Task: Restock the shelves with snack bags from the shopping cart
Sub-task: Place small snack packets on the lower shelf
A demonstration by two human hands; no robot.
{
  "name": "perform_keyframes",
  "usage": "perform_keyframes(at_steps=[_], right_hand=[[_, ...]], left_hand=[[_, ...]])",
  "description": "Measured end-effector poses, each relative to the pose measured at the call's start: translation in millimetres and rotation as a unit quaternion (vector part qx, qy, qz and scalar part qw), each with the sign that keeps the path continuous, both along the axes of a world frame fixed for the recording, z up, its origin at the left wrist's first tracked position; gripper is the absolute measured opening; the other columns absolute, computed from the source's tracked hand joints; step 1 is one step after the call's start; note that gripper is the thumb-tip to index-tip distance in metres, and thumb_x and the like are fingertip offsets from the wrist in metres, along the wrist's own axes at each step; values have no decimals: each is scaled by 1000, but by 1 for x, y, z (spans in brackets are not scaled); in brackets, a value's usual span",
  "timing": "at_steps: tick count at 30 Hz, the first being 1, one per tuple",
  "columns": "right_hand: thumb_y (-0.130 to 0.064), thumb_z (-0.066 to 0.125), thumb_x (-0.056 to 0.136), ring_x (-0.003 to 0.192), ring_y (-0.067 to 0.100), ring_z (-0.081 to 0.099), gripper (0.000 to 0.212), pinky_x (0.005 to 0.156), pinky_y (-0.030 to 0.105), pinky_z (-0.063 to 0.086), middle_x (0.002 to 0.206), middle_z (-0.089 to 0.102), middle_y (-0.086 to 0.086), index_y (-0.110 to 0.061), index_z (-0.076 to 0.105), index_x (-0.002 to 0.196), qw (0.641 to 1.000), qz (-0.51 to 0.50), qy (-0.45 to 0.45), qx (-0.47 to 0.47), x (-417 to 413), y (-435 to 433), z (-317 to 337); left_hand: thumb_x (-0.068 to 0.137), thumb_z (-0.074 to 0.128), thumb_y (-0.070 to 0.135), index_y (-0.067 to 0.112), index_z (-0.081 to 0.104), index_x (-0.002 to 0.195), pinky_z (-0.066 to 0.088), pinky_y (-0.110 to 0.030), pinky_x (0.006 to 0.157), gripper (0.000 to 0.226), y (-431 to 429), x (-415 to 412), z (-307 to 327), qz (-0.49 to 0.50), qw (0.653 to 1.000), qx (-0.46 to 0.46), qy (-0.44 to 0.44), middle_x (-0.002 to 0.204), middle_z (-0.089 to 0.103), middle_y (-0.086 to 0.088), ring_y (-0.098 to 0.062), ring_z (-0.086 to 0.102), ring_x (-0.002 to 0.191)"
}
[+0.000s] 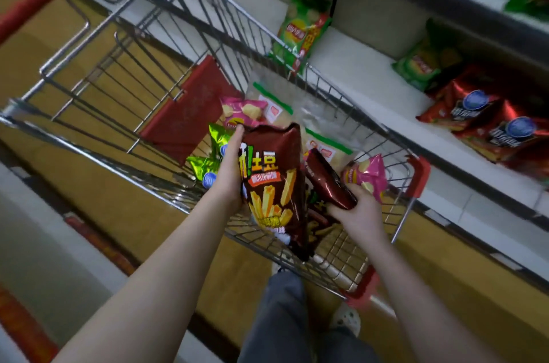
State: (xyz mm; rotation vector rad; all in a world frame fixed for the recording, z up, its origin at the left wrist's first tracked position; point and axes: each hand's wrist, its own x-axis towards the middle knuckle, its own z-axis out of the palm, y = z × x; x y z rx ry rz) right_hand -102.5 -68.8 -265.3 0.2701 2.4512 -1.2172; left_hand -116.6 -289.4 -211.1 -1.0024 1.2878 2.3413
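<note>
Hands work over the wire shopping cart (118,71) in the head view. The left hand (230,175) grips a brown fries bag (273,181) by its left edge, holding it upright above the basket. The right hand (356,211) clasps a second brown bag (326,181), tilted, low in the cart just beside the first. Pink chip bags (243,111), green foil bags (214,151) and clear packs (273,95) lie in the basket. On the white shelf (356,71) to the right stand a green chip bag (300,30) and red bags (487,119).
</note>
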Motion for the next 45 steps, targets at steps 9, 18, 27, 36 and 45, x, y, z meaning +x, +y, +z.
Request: perform_keyframes(at_steps=[9,18,27,36,45], right_hand=[[-8,82,69,92,7,64,49,84,18,51,106,64,-2,-21,59,110,980,-65,115,-150,-40,0,110],[-29,76,76,97,4,64,35,86,21,49,104,67,-9,-27,56,105,930,-179,219,-236,-43,7,164],[-36,68,83,105,8,62,52,96,34,47,111,58,-18,-21,44,127,910,-212,285,-214,-24,77,193],[-32,63,87,115,10,49,65,94,27,40,117,48,-17,-19,30,141,868,-321,341,-165,39,252,233],[-36,62,88,124,13,42,76,105,31,34,140,43,0,-14,21,148,836,-417,333,-125,163,442,232]], left_hand=[[82,54,57,15,67,102,54,-34,73,48,12,-35,79,-153,987,-29,34,87,76,-8,-23,73,77],[72,57,65,11,68,114,53,-39,85,69,47,-53,126,-165,984,1,72,108,71,-15,-29,69,98],[81,47,69,13,71,106,51,-40,88,66,124,-42,169,-206,973,-24,98,103,73,-12,-27,70,93],[66,59,76,19,68,113,51,-48,93,74,256,-18,197,-98,964,-146,200,99,75,-7,-27,71,92],[84,55,62,14,57,121,55,-37,79,60,477,58,191,-173,948,-148,223,100,73,-4,-20,71,89]])
